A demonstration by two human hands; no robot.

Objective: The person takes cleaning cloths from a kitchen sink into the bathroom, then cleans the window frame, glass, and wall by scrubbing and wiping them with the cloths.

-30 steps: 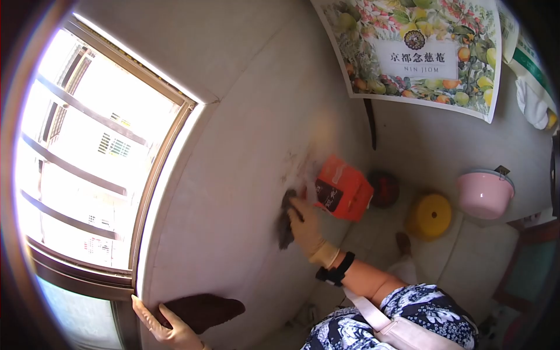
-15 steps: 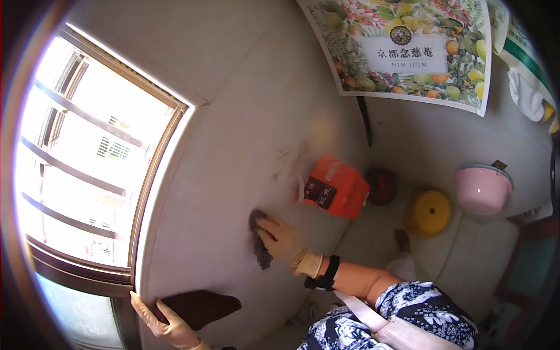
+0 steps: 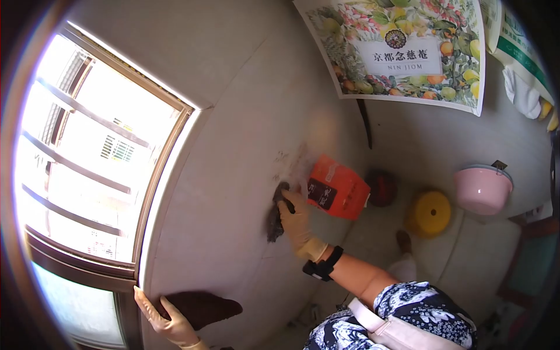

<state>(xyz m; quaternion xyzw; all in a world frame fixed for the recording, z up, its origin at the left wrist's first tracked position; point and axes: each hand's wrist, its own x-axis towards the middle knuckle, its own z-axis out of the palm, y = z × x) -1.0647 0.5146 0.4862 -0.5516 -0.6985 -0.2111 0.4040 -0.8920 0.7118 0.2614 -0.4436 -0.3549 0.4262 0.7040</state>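
My right hand (image 3: 296, 221), in a pale glove, presses a dark grey cloth (image 3: 276, 217) against the pale wall (image 3: 221, 175). Its fingers are closed on the cloth. Close to the right of the fingers is an orange-red bag (image 3: 338, 188) with dark labels. Down at the left, my left hand (image 3: 169, 324), also gloved, rests by the lower corner of the window frame (image 3: 139, 256) with fingers apart. A dark brown shape (image 3: 201, 309) lies beside it against the wall; whether the hand touches it is unclear. Dark smudges show on the wall above the cloth.
A fruit-patterned poster (image 3: 405, 55) hangs at the top right. Below it are a pink basin (image 3: 483, 189), a yellow stool (image 3: 431, 213) and a dark red round object (image 3: 382, 188). The barred window (image 3: 87, 163) is at the left. A foot shows on the floor.
My right hand moved down and left with the cloth, then back up and right toward the orange-red bag. My left hand has stayed by the window frame. The view has shifted slightly.
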